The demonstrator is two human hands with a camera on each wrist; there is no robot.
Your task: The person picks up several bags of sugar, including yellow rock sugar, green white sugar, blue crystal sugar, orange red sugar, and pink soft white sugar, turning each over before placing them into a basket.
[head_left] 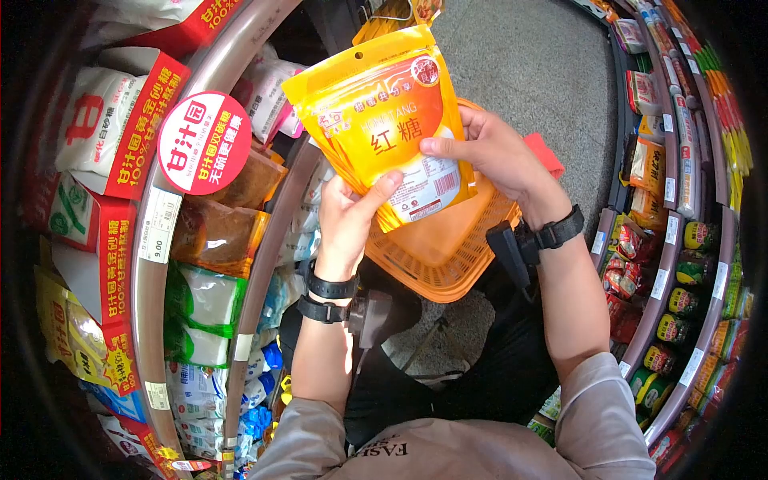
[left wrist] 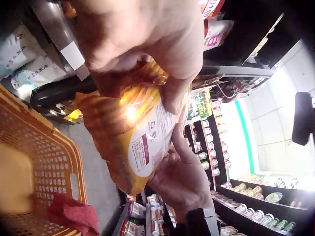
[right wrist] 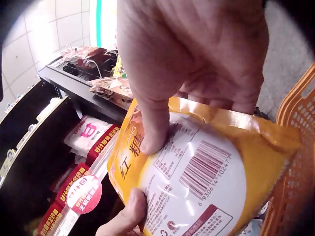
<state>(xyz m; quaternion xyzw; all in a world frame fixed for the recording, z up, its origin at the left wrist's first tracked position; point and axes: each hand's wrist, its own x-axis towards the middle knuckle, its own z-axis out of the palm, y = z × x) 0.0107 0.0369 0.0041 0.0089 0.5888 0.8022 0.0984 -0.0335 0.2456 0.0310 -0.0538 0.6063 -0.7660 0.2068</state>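
A yellow-orange pouch (head_left: 382, 120) with red Chinese lettering and a white label is held up between both hands in the head view. The left hand (head_left: 349, 216) grips its lower left edge, thumb on the front. At the right edge the right hand (head_left: 500, 152) pinches it, thumb across the front, fingers behind. In the right wrist view the barcode side of the pouch (right wrist: 197, 172) faces the camera, with the right hand (right wrist: 192, 54) above it. The left wrist view shows the left hand (left wrist: 142, 39) over the crumpled pouch (left wrist: 133, 132).
An orange basket (head_left: 438, 272) stands below the pouch, a red cloth (head_left: 546, 155) at its rim. Curved shelves with bagged sugar (head_left: 100, 120) and a round red sign (head_left: 205, 142) line the left. Shelves of jars (head_left: 682, 302) and packets run along the right. Grey floor (head_left: 528, 64) lies between.
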